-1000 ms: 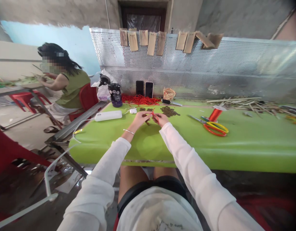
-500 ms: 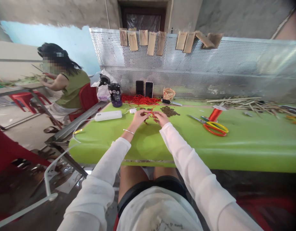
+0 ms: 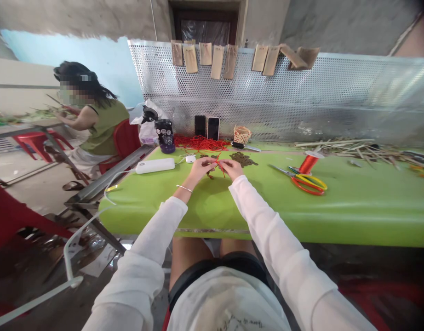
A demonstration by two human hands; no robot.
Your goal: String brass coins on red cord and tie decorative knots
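Note:
My left hand (image 3: 201, 166) and my right hand (image 3: 232, 169) meet over the green table (image 3: 212, 209), fingertips almost touching. Both pinch a thin red cord (image 3: 217, 159), whose short ends stick up and hang down between the fingers. A small brownish piece hangs under my left fingers, too small to make out. Beyond my right hand lies a cluster of dark, coin-like discs (image 3: 244, 159). A heap of red cords (image 3: 201, 143) lies behind my hands.
Right of my hands are scissors (image 3: 306, 180) with red and yellow handles and a red thread spool (image 3: 309, 162). A white power bank (image 3: 155, 166), a dark tumbler (image 3: 164, 136), two phones (image 3: 213, 128) and a small woven basket (image 3: 242, 134) stand around. A co-worker (image 3: 101, 115) sits at left.
My right fingers have closed in tighter on the cord, and a red end now hangs below them. The loop between my hands looks smaller. My arms have barely moved.

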